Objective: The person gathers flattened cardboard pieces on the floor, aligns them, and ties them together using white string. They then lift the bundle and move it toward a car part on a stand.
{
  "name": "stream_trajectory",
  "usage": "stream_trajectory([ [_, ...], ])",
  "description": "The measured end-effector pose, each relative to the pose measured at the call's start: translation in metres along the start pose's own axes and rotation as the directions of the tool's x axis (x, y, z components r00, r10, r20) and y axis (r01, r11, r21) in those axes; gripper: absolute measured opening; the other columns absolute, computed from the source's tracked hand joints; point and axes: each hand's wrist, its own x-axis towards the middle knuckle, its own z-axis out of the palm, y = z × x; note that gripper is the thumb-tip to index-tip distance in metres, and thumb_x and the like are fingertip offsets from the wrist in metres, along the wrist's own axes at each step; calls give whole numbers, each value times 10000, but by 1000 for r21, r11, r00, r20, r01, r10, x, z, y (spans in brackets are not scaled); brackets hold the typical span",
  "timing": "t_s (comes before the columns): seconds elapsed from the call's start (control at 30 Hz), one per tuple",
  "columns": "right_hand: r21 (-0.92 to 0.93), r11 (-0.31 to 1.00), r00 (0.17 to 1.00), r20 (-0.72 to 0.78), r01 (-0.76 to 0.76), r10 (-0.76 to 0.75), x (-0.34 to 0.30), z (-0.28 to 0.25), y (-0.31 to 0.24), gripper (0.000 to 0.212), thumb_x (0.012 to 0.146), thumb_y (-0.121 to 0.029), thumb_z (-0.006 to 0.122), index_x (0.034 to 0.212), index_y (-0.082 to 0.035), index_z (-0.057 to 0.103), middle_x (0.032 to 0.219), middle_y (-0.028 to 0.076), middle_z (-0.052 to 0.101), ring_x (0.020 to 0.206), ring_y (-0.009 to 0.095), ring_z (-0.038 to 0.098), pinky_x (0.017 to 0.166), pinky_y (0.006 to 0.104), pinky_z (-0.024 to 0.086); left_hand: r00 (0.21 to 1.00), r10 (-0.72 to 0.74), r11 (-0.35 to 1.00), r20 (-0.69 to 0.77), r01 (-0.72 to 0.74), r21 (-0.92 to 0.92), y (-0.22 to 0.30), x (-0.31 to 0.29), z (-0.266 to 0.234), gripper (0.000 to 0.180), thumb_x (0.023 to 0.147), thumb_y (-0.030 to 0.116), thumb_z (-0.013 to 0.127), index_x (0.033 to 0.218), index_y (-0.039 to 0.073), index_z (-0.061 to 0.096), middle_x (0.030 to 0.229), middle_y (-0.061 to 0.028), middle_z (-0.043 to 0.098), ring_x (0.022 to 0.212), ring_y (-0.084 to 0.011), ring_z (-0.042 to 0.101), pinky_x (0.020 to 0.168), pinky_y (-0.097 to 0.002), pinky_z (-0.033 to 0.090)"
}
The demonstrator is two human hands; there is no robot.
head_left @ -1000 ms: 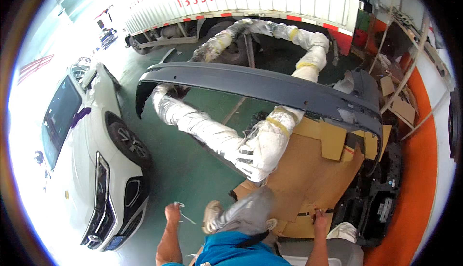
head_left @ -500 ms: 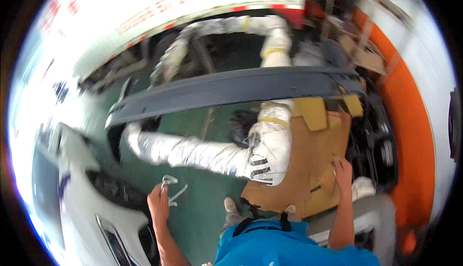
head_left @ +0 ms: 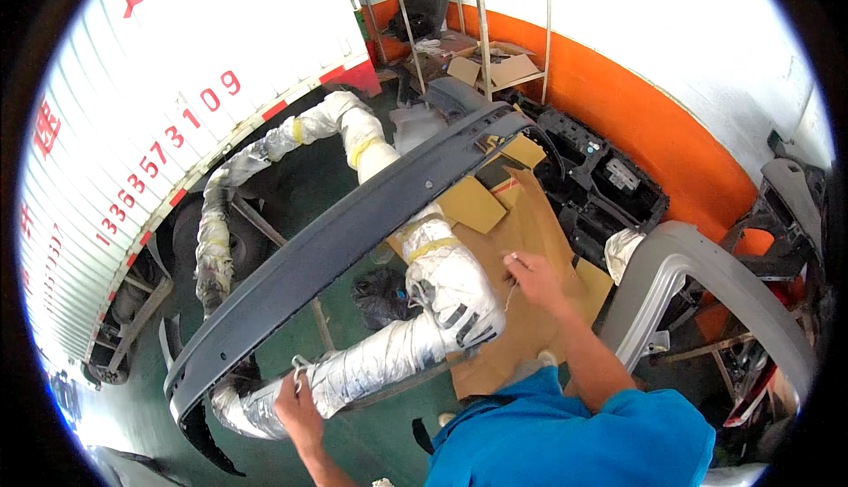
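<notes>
My left hand is closed around a white bent strip that pokes up past the fingers; its exact kind is unclear. That hand is beside the near bar of a padded stand, a frame wrapped in white plastic with yellow tape. My right hand is held over brown cardboard. Its fingers pinch a small whitish thing too small to name, with a thin pale thread hanging below. A long dark grey bumper panel lies slantwise across the stand, untouched by either hand.
Flattened cardboard covers floor right of the stand. A grey bumper stands at my right, near black car parts. Behind are a metal shelf and a white truck body. A black bag lies inside the stand.
My view has swung to the right, and the stand and panel now appear slanted. My left hand, still holding the white strip, is now beside the stand's near bar. The right hand appears farther left.
</notes>
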Motion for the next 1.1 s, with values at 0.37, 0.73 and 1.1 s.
stream_trajectory([
  [0.37,256,958,962,199,131,-185,19,-64,-13,296,979,-202,542,1197,-52,674,854,81,701,744,180,632,654,324,492,968,141,958,-207,-80,277,-64,11,80,233,917,98,567,1105,3,666,923,-232,706,809,-370,696,730,-425,535],
  [0.73,936,344,573,321,-71,-754,-27,-139,-152,370,962,-215,610,1172,90,628,772,135,683,595,193,608,534,337,464,978,70,938,-197,3,347,-55,13,81,259,941,113,534,1113,-36,655,926,-231,699,803,-362,682,722,-427,524],
  [1.1,978,-13,375,-91,206,-923,-62,-114,-157,425,1024,-137,490,1326,162,486,1270,287,601,1084,398,662,867,428,568,995,74,956,-72,-50,289,-98,16,86,321,843,263,697,1095,70,656,1040,-139,694,918,-312,676,755,-402,568],
])
